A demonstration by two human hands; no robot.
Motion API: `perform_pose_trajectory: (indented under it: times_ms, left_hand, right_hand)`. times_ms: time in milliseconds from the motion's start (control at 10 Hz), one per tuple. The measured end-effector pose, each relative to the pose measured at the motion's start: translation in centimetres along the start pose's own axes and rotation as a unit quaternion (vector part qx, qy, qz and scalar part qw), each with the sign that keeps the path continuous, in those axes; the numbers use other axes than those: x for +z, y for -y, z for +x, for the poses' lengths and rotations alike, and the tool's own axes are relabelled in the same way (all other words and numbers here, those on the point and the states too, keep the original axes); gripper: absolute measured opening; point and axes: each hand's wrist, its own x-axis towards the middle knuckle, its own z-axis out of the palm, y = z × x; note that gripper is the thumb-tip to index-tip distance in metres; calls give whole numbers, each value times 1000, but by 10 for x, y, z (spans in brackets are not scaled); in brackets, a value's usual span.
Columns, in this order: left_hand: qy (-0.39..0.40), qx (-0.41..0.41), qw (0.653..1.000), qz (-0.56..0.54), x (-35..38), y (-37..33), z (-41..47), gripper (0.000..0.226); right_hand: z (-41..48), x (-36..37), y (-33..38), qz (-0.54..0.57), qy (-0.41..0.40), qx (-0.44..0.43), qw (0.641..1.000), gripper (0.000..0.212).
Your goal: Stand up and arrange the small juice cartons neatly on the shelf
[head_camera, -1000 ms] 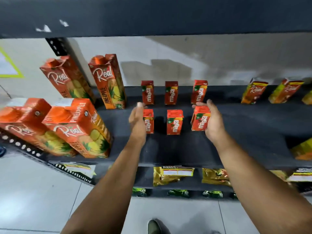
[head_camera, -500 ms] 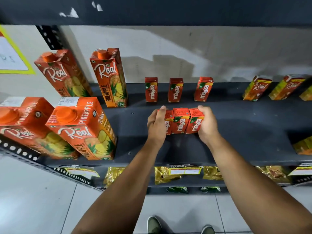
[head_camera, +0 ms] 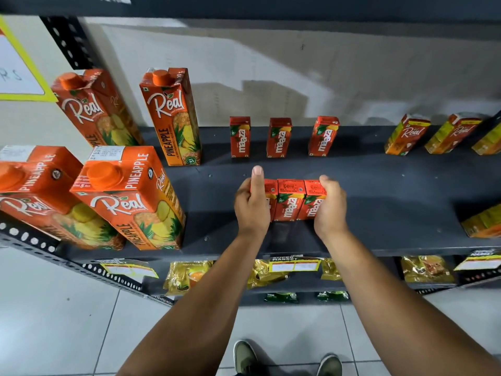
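Observation:
Three small red Maaza cartons (head_camera: pixel 289 200) stand pressed side by side at the middle of the dark shelf (head_camera: pixel 393 202). My left hand (head_camera: pixel 250 206) lies flat against the left carton, forefinger stretched along its top. My right hand (head_camera: pixel 329 206) cups the right carton, so the row is squeezed between both palms. Behind them, near the wall, three more small Maaza cartons stand upright and apart: left (head_camera: pixel 240 137), middle (head_camera: pixel 279 137), right (head_camera: pixel 323 135).
Tall Real pineapple cartons stand at the left, two at the back (head_camera: pixel 173 115) and two at the front edge (head_camera: pixel 130 196). Small yellow-orange Real cartons (head_camera: pixel 406 134) line the back right, more at the front right (head_camera: pixel 482 222). Gold packets (head_camera: pixel 187 276) fill the shelf below.
My hands pushed the three spread-out front cartons together into one tight row, then drew it slightly toward the shelf's front. The back row has not moved.

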Motion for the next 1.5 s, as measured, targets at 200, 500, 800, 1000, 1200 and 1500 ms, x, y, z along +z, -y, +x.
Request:
perform_pose_trajectory:
  times_ms: [200, 500, 800, 1000, 1200, 1500]
  left_hand:
    - [9, -3, 1000, 15, -3, 7, -21, 45]
    - [33, 33, 999, 10, -12, 8, -43, 47]
    - [-48, 47, 997, 32, -5, 9, -48, 50]
    - [-64, 43, 997, 26, -2, 7, -49, 49]
    - [-80, 50, 995, 31, -2, 5, -50, 51]
    - [-10, 24, 999, 25, -19, 0, -56, 52]
  right_hand:
    - [-11, -12, 2, 13, 1, 11, 1000, 22]
    - [-43, -22, -4, 34, -2, -19, 999, 22]
    - [-47, -22, 3, 10, 3, -8, 1000, 27]
    - [-46, -23, 4, 14, 8, -4, 1000, 23]
    - [-47, -23, 6, 16, 8, -4, 1000, 23]
    - [-51, -35, 14, -21, 23, -50, 998, 43]
